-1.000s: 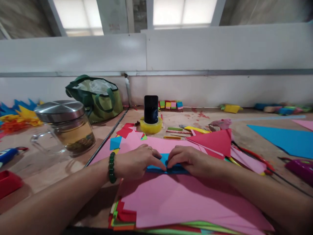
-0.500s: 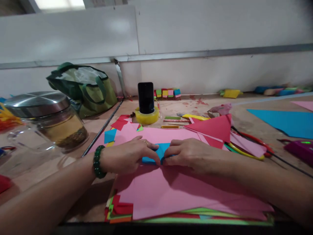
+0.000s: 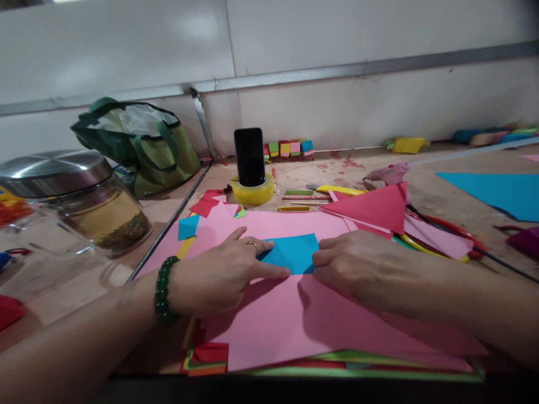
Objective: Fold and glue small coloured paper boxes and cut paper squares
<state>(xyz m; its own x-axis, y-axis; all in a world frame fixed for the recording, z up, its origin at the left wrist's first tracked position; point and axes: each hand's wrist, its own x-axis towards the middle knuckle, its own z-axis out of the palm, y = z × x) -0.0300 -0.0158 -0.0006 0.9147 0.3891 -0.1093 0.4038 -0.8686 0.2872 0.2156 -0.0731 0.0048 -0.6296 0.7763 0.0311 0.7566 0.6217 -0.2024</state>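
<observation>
A small folded piece of blue paper lies on a large pink sheet, between my two hands. My left hand, with a gold ring and a green bead bracelet, rests on the paper's left side; thumb and index finger are stretched out and spread, pressing it down. Curled fingers of my right hand are closed at the paper's right edge. Their tips are partly hidden from view. Beneath the pink sheet is a stack of coloured paper.
A phone stands in a yellow tape roll behind the sheets. A lidded glass jug and a green bag are at left. Red folded paper, a yellow cutter and scissors lie right of centre.
My hands have moved apart, and the blue paper now lies flatter with more of it showing. My left fingers have straightened from a pinch. The camera view has tilted slightly.
</observation>
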